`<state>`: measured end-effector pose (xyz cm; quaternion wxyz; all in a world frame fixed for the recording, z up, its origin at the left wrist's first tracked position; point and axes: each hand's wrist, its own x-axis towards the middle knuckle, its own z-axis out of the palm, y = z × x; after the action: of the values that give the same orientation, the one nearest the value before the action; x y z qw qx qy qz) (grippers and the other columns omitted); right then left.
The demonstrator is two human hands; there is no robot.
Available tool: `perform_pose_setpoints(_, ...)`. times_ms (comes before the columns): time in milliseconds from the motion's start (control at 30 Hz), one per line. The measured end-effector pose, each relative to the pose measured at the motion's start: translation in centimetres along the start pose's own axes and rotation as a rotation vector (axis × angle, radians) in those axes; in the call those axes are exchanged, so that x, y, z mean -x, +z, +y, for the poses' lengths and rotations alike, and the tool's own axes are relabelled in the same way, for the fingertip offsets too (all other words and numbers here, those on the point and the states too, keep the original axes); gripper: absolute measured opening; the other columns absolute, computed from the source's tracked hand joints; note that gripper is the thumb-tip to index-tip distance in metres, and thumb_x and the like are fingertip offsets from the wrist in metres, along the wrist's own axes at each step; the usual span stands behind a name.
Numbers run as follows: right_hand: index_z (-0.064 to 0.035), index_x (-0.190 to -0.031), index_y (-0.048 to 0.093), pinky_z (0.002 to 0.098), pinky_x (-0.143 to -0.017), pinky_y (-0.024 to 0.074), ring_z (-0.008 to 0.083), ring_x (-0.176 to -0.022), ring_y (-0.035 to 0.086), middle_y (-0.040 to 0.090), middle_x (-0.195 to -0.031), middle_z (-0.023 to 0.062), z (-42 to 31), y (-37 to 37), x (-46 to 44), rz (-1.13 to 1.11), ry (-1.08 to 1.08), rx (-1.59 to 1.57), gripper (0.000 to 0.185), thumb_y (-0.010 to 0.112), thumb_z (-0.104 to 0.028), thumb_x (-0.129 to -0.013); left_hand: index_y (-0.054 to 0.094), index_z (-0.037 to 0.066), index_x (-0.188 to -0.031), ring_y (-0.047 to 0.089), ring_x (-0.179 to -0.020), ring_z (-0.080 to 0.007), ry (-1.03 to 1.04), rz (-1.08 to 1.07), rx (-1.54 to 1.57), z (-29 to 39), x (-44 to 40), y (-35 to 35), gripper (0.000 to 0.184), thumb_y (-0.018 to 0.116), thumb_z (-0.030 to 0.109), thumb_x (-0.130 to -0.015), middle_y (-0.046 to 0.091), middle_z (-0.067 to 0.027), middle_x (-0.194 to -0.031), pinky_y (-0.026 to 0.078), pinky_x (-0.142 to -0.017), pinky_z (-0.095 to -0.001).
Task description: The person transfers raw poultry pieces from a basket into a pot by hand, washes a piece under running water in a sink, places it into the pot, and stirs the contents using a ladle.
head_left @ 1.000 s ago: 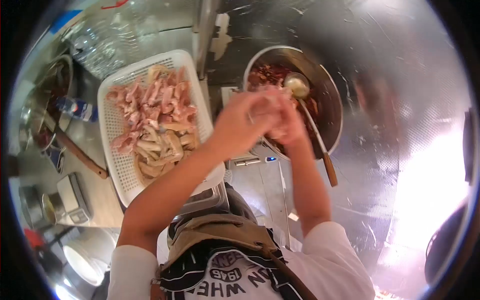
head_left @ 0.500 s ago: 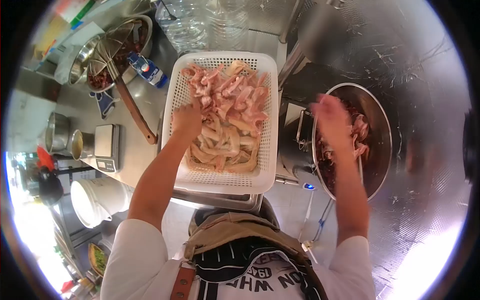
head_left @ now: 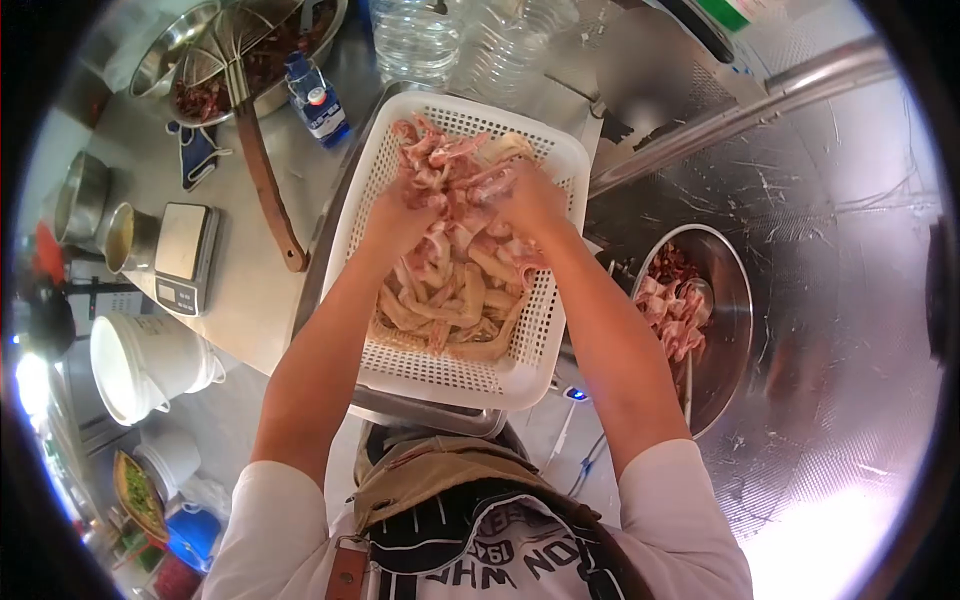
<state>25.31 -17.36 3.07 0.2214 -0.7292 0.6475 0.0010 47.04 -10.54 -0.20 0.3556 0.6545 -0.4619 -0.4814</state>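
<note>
A white perforated plastic basket (head_left: 345, 365) holds raw meat. Pink raw meat pieces (head_left: 465, 225) fill its far half, and long pale raw pieces (head_left: 450, 305) lie in the near half. My left hand (head_left: 402, 218) is closed on pink pieces at the left of the pile, its fingertips partly hidden in them. Opposite it, my right hand (head_left: 528, 202) curls round pink pieces at the right side. To the right stands a deep metal pot (head_left: 735, 345), with more pink meat (head_left: 672, 310) and dark red bits inside and a ladle-like handle against its wall.
On the left counter are a long wooden-handled strainer (head_left: 268, 205), a metal bowl (head_left: 325, 50), a blue bottle (head_left: 318, 110), a kitchen scale (head_left: 185, 255) and a small metal cup (head_left: 130, 240). A white bucket (head_left: 145, 365) stands lower left. Clear plastic bottles (head_left: 415, 45) are behind the basket.
My right hand has moved left from above the pot into the basket and taken hold of pink meat. My left hand has pushed into the pile. The view has shifted and turned.
</note>
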Motion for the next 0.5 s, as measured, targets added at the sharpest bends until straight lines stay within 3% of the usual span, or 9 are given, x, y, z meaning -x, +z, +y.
perform_pose_setpoints(100, -0.0075, -0.122, 0.055, 0.0382, -0.086, 0.0485, 0.0316, -0.108, 0.06, 0.061, -0.116, 0.0168, 1.5, -0.2, -0.3, -0.073, -0.033, -0.28, 0.057, 0.074, -0.028, -0.072, 0.038, -0.001, -0.138, 0.065, -0.096, -0.0331, 0.103, 0.045, -0.079, -1.9, -2.0, 1.5, 0.079, 0.073, 0.022, -0.071, 0.064, -0.0241, -0.108, 0.052, -0.077, -0.0375)
perform_pose_setpoints(167, -0.0072, -0.117, 0.058, 0.0376, -0.086, 0.0485, 0.0295, -0.105, 0.061, 0.064, -0.109, 0.0141, 2.4, 0.3, -0.5, -0.095, -0.057, -0.45, 0.05, 0.072, -0.025, -0.072, 0.035, -0.001, -0.14, 0.064, -0.1, -0.0349, -0.028, -0.05, 0.049, -2.1, -2.4, 1.7, 0.082, 0.074, 0.021, -0.07, 0.063, -0.0247, -0.111, 0.051, -0.081, -0.0388)
perform_pose_setpoints(267, -0.0072, -0.116, 0.059, 0.0399, -0.087, 0.0482, 0.0308, -0.104, 0.061, 0.066, -0.105, 0.0126, 1.9, 1.0, 0.6, 0.04, -0.252, -0.326, 0.047, 0.07, -0.025, -0.073, 0.034, 0.0, -0.14, 0.062, -0.104, -0.0375, 0.052, -0.022, -0.094, -1.0, -2.5, 1.9, 0.084, 0.074, 0.019, -0.069, 0.062, -0.0254, -0.113, 0.049, -0.087, -0.041)
perform_pose_setpoints(367, -0.007, -0.122, 0.058, 0.0393, -0.084, 0.0493, 0.0293, -0.098, 0.065, 0.067, -0.1, 0.0117, 0.3, 1.6, 1.0, 0.178, -0.373, -0.43, 0.052, 0.069, -0.034, -0.079, 0.019, 0.005, -0.147, 0.061, -0.106, -0.0323, 0.038, 0.06, -0.207, -0.9, -2.8, 2.8, 0.094, 0.071, 0.01, -0.069, 0.06, -0.0208, -0.12, 0.05, -0.086, -0.0384)
perform_pose_setpoints(467, -0.0076, -0.116, 0.061, 0.0413, -0.087, 0.0486, 0.0319, -0.104, 0.062, 0.068, -0.103, 0.0114, -2.4, 1.9, 0.0, 0.016, 0.091, -0.306, 0.051, 0.065, -0.043, -0.08, 0.016, 0.007, -0.15, 0.062, -0.105, -0.0281, -0.043, 0.058, -0.253, -1.7, -3.6, 3.4, 0.096, 0.069, 0.008, -0.071, 0.061, -0.0166, -0.12, 0.05, -0.085, -0.0347)
perform_pose_setpoints(500, -0.0071, -0.105, 0.067, 0.0427, -0.087, 0.0483, 0.032, -0.103, 0.062, 0.069, -0.098, 0.0108, -3.7, 1.9, 0.6, 0.118, 0.129, -0.161, 0.048, 0.063, -0.047, -0.079, 0.018, 0.007, -0.15, 0.062, -0.104, -0.0274, -0.072, 0.091, -0.298, -0.6, -3.2, 3.5, 0.095, 0.07, 0.008, -0.07, 0.061, -0.016, -0.118, 0.05, -0.085, -0.0343)
